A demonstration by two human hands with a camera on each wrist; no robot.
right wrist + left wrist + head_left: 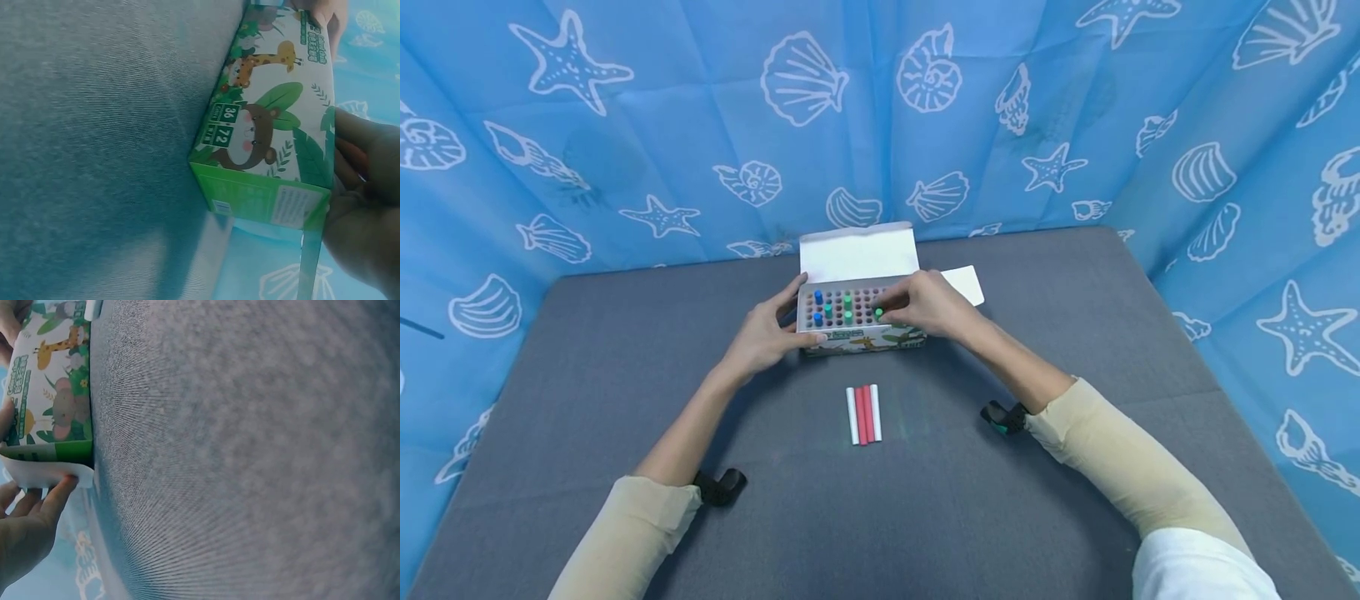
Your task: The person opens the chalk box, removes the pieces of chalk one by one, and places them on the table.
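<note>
An open cardboard box (868, 342) with printed animals stands on the table, its top holding a grid of round holes. My left hand (758, 335) grips its left end, thumb on the front edge and fingers against the white side flap (53, 472). With thumb and fingers, my right hand (931, 302) pinches a green chalk-like stick (878, 312) at the right part of the grid; its lower end is hidden. Blue sticks (817, 319) and green sticks (847, 317) poke up from holes on the left and middle. Two red sticks (863, 415) lie between two white sticks (852, 416) before the box.
The raised white lid (859, 254) leans back near the blue shell-print curtain (700, 108). A white flap (964, 284) sticks out at the box's right end. Grey cloth covers the table (1000, 508). Black straps (721, 487) show at both forearms.
</note>
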